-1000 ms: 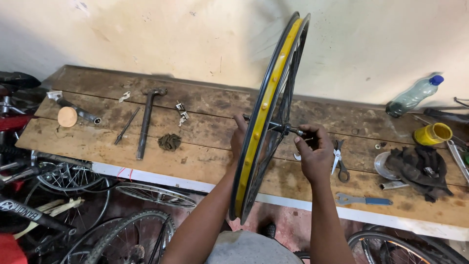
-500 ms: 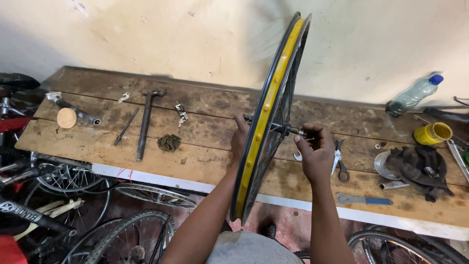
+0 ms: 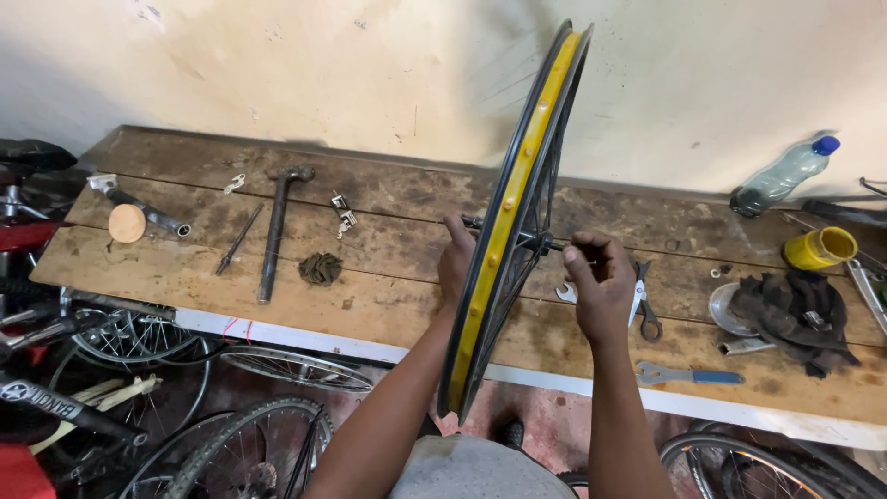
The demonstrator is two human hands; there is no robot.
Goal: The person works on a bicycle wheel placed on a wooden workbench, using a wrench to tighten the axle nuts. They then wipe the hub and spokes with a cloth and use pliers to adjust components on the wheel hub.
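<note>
A bare bicycle wheel [image 3: 514,194] with a black rim and yellow rim tape stands upright, edge-on to me, over a wooden workbench [image 3: 388,277]. My left hand [image 3: 455,260] is on the wheel's left side, fingers closed on the axle end there. On the right side my right hand [image 3: 597,283] pinches the other axle end at the hub between thumb and fingers. The hub itself is mostly hidden by the rim and spokes.
On the bench lie a hammer [image 3: 276,227], a thin rod [image 3: 239,238], a dark rag [image 3: 320,268], pliers [image 3: 644,303], a flat spanner [image 3: 686,375], a yellow cup [image 3: 819,248], a plastic bottle [image 3: 782,176] and a black cloth [image 3: 802,307]. Bicycle wheels [image 3: 277,365] and frames crowd the floor below.
Both hands keep the same hold on the axle ends. The wheel and hands have barely shifted.
</note>
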